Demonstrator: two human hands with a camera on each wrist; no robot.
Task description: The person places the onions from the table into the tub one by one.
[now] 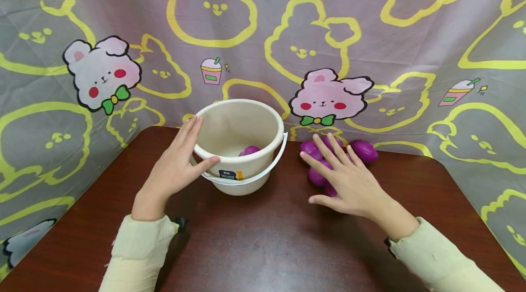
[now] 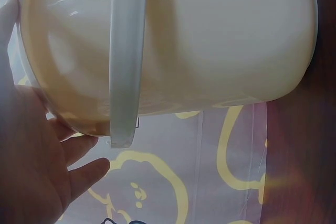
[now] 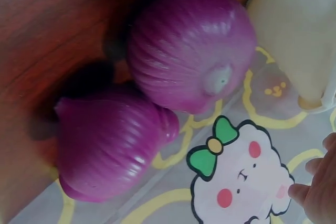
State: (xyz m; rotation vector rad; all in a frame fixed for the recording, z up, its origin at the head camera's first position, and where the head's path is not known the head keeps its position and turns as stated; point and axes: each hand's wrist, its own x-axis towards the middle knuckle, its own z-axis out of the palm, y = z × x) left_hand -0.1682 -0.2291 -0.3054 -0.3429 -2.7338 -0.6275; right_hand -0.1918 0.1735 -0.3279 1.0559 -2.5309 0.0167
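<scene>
A cream bucket point(image 1: 238, 157) stands upright on the table, its white handle point(image 1: 246, 181) hanging down across the front. Inside the bucket lies one purple onion point(image 1: 249, 150), partly hidden by the rim. My left hand point(image 1: 174, 169) is at the bucket's left rim, thumb toward the front and fingers extended; the left wrist view shows its fingers point(image 2: 86, 174) right beside the rim. Several purple onions point(image 1: 314, 175) sit right of the bucket. Over them my right hand point(image 1: 353, 185) spreads its straight fingers, covering some from view. Two onions point(image 3: 191, 48) show large in the right wrist view.
The dark reddish-brown table point(image 1: 263, 246) reaches back to a cartoon-printed cloth point(image 1: 259, 68) that hangs behind and at both sides. One more onion point(image 1: 364, 151) lies at the right end of the pile, close to the cloth.
</scene>
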